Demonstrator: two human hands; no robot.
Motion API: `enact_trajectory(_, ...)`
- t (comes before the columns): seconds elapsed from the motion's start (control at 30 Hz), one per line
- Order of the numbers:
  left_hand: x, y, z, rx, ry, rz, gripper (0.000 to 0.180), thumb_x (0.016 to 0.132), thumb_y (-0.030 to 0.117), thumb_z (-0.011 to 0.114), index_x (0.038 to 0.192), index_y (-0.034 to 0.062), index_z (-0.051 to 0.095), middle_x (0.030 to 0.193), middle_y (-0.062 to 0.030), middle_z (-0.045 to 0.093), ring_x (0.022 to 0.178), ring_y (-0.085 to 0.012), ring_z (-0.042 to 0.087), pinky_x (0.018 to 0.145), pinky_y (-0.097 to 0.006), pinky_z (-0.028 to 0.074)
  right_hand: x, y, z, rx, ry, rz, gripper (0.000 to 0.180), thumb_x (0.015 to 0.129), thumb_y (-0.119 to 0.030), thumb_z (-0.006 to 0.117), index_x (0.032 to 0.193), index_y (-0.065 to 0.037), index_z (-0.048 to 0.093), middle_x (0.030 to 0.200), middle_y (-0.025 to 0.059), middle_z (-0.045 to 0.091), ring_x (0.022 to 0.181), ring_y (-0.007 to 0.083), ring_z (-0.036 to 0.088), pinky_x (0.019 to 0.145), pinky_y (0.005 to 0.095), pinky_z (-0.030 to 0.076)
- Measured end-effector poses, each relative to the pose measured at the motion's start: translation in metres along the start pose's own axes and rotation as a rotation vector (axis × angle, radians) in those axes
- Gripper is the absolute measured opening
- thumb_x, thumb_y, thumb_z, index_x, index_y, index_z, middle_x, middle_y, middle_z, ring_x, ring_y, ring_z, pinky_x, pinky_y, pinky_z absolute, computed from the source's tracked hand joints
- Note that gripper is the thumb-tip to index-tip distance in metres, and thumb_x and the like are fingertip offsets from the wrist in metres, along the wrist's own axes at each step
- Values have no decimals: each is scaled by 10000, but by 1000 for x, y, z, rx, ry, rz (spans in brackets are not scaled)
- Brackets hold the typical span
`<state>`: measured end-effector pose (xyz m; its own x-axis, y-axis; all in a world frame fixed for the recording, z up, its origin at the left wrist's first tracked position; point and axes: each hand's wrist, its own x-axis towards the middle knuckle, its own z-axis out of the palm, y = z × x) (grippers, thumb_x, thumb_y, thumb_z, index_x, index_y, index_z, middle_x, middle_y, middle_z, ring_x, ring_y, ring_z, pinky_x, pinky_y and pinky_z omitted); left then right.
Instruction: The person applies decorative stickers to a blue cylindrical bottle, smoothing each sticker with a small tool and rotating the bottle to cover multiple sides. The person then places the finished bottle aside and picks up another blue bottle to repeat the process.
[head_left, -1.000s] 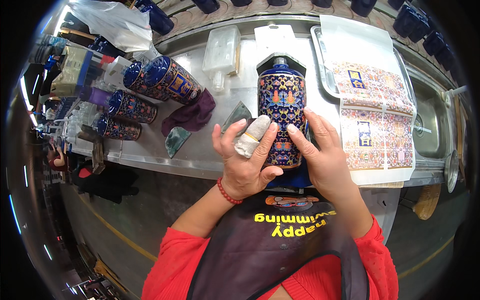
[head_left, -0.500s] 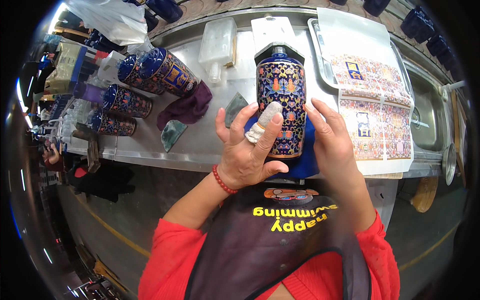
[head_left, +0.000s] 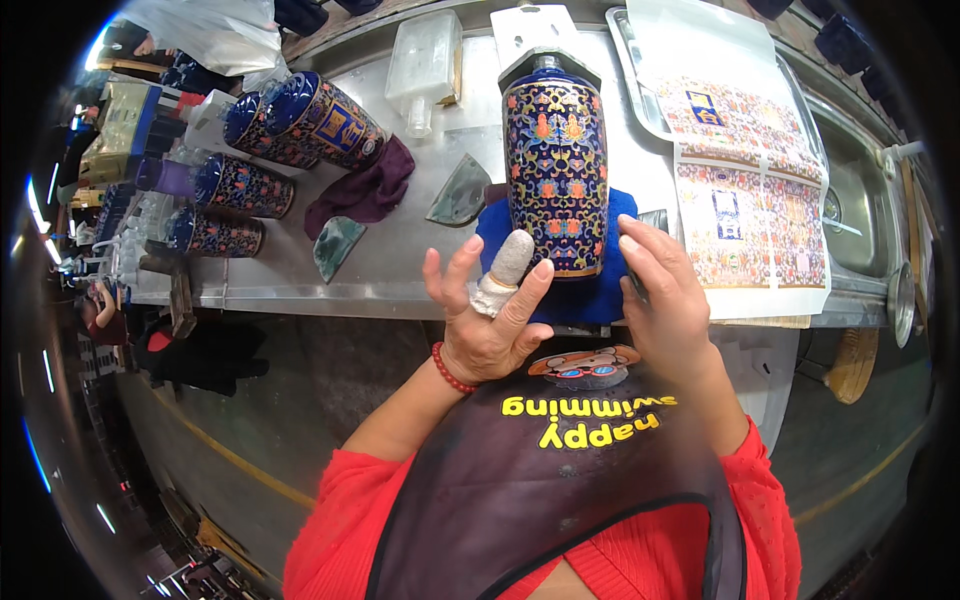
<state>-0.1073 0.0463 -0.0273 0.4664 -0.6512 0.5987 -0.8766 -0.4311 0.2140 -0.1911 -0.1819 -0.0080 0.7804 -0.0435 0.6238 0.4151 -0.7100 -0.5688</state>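
Observation:
An upright-looking dark blue bottle [head_left: 556,170] with a colourful floral pattern lies on a blue cloth [head_left: 610,215], its neck toward the far side against a dark angled stand [head_left: 590,68]. My left hand [head_left: 490,315] is just off the bottle's near left edge, fingers spread and holding nothing. One of its fingers wears a grey cover with a white band. My right hand [head_left: 668,290] is to the right of the bottle, fingers curled toward the thumb. A thin dark edge shows between them; what it belongs to is largely hidden.
Several patterned bottles [head_left: 325,120] stand left, by a purple cloth [head_left: 365,185]. Two green stone-like pieces [head_left: 338,245] lie on the metal table [head_left: 410,270]. A clear bottle [head_left: 425,65] lies behind. Printed sheets [head_left: 745,190] cover a tray at right, beside a sink [head_left: 862,235].
The view has shifted, so the table things sit higher in the picture. My left hand has drawn back from the bottle's side toward its near end. My right hand's fingers have curled more.

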Motion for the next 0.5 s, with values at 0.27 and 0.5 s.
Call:
enact_trajectory(0.27,4,-1,-8,38,1,38,372,998,434,593,1273,233,741,1353,-50,577,1336,-293,410,1206,-579,87,-7,1,3,-60,-14,-84,589,737,150,648,1290,-50,681,1323,240,599,1168,417,612,998,486,506)
enact_trajectory(0.5,13,-2,-11,4,-7,46,328,975,413,624,1228,256,761,1330,-82,595,1332,-292,415,1208,-582,77,-11,-2,4,-40,-3,-27,614,727,166,628,1300,-48,677,1327,240,595,1178,413,600,1012,477,496)
